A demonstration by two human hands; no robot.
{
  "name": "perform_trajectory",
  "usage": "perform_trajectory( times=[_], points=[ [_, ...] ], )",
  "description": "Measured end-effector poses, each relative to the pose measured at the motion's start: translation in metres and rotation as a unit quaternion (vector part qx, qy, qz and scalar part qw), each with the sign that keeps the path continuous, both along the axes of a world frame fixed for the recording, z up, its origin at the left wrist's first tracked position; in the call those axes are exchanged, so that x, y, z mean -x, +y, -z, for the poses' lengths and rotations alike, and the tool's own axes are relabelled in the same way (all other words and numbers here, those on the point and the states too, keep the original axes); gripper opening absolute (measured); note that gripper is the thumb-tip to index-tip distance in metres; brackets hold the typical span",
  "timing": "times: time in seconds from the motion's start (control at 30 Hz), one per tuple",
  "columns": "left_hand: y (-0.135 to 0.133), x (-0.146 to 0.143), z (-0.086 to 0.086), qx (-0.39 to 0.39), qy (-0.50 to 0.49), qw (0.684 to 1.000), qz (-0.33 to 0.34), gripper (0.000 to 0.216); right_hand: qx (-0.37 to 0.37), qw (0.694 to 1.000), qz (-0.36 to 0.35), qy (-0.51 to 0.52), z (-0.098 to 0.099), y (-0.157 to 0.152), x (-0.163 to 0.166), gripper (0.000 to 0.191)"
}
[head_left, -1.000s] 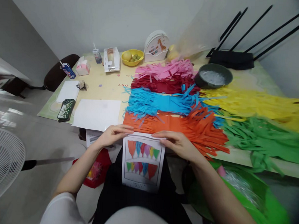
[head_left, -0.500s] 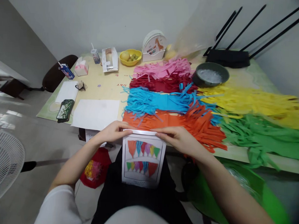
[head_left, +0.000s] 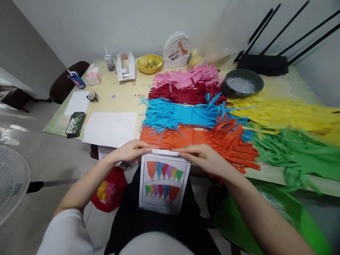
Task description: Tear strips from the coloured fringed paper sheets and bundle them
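A printed sheet (head_left: 164,185) with pictures of coloured bunting hangs over my lap. My left hand (head_left: 128,151) pinches its top left corner and my right hand (head_left: 202,157) pinches its top right edge, at the table's near edge. Just beyond my fingers lies a pile of orange fringed paper (head_left: 203,140). Behind it lie blue fringed paper (head_left: 181,116), dark red fringed paper (head_left: 185,94) and pink fringed paper (head_left: 188,77).
Yellow fringed paper (head_left: 293,115) and green fringed paper (head_left: 302,158) cover the table's right side. A dark bowl (head_left: 242,84), white sheets (head_left: 110,129), a phone (head_left: 74,124), a yellow fruit bowl (head_left: 150,63), cartons and a tissue box stand on the table (head_left: 123,98). A fan (head_left: 4,187) stands on the left, a green bag (head_left: 294,228) on the right.
Both hands have shifted slightly up with the sheet's top edge, closer to the orange paper. The sheet still hangs over my lap.
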State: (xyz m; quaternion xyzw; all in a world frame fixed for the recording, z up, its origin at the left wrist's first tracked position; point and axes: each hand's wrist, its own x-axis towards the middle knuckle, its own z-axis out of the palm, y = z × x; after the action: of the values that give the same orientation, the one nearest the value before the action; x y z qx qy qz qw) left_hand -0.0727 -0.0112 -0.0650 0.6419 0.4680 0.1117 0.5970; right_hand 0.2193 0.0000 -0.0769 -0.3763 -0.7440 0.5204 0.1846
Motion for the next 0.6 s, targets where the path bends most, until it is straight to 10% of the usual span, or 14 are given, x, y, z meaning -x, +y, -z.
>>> perform_trajectory(
  times=[0.6],
  points=[
    [-0.009, -0.003, 0.001, -0.140, -0.052, 0.985, 0.092, 0.040, -0.107, 0.992, -0.055, -0.033, -0.003, 0.001, 0.023, 0.030]
  ],
)
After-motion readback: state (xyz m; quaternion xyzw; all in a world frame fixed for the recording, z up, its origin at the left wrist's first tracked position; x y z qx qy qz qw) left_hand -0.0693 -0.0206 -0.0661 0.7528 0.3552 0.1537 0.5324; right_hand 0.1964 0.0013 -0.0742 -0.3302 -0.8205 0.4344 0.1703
